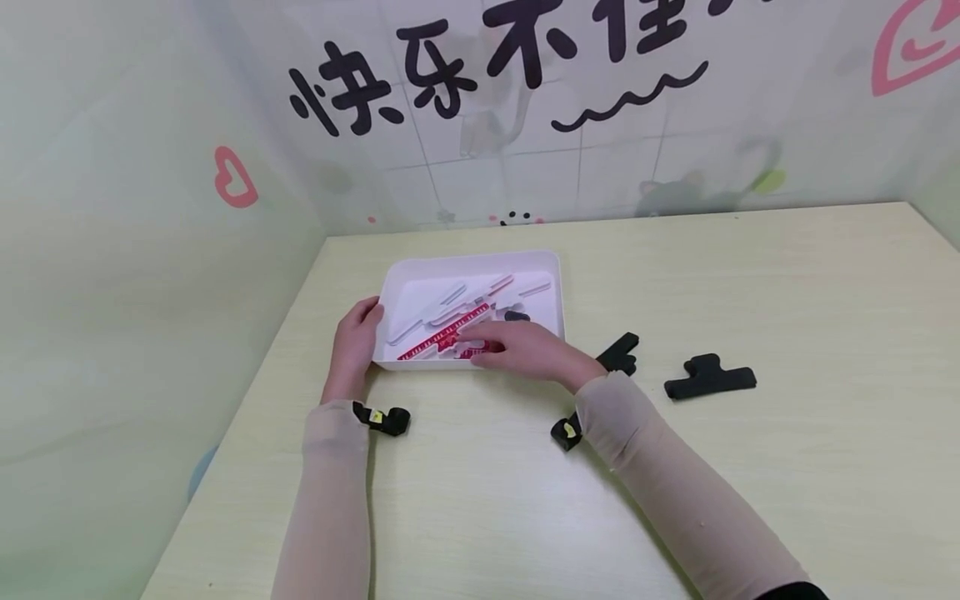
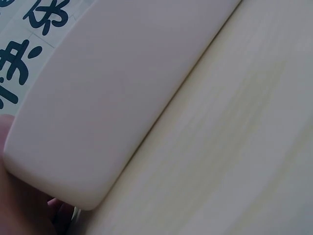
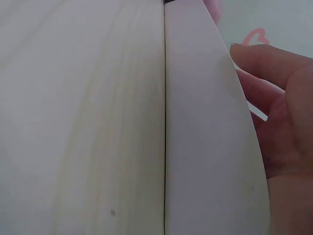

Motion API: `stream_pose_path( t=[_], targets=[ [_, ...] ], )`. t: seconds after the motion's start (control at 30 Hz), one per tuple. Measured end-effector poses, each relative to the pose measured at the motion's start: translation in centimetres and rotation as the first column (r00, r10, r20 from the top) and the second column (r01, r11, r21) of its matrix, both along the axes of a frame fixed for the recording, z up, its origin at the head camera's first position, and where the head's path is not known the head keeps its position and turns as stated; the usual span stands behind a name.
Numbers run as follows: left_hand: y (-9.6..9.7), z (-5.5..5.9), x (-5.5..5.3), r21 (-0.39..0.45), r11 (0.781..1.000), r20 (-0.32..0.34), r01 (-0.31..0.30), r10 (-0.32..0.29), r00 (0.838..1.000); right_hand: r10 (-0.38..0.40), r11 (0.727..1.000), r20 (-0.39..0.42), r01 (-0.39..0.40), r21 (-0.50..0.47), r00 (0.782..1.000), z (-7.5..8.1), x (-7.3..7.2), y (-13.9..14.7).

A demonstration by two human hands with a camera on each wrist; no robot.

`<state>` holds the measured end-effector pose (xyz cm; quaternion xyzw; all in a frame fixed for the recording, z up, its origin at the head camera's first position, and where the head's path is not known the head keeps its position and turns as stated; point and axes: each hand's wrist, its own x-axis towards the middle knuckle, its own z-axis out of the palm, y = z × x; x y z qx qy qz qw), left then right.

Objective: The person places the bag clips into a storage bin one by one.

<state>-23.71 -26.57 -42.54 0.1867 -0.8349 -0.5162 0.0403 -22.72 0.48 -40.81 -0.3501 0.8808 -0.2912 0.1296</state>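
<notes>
A white tray point(image 1: 468, 260) sits on the table with long, narrow clear and white plastic pieces point(image 1: 429, 315) in it. A red-and-white patterned strip point(image 1: 423, 346) lies near its front, beside a small black piece point(image 1: 516, 316). My left hand point(image 1: 357, 337) grips the tray's left end, thumb on the rim. Over the front right of the tray reaches my right hand point(image 1: 517, 346), thumb and fingers apart above the red pieces; whether the fingertips touch one is unclear. In the right wrist view the hand point(image 3: 288, 107) is behind the tray's front wall point(image 3: 210, 127).
Two black clips point(image 1: 708, 377) point(image 1: 619, 353) lie on the table right of the tray, one partly behind my right wrist. Black wrist cameras point(image 1: 384, 419) are strapped to both wrists. A printed curtain point(image 1: 510, 183) hangs behind the table point(image 1: 480, 492).
</notes>
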Motion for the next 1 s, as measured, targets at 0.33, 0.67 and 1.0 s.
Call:
stream_pose_path(
  t=[0.33,0.67,1.0],
  targets=[
    [-0.1,-0.1,0.1,-0.008,1.0,-0.009,0.005,-0.005,1.0,-0.104,0.98,0.057,0.112,-0.164,0.993,0.0,-0.3,0.3],
    [-0.1,0.1,0.0,-0.002,1.0,-0.016,0.007,-0.007,1.0,-0.135,0.934,0.197,0.191,-0.302,0.971,2.5,-0.7,3.1],
    [0.0,0.2,0.1,-0.008,1.0,-0.029,0.002,-0.002,1.0,-0.186,0.953,0.147,0.215,-0.215,0.972,4.4,0.3,6.1]
  ],
)
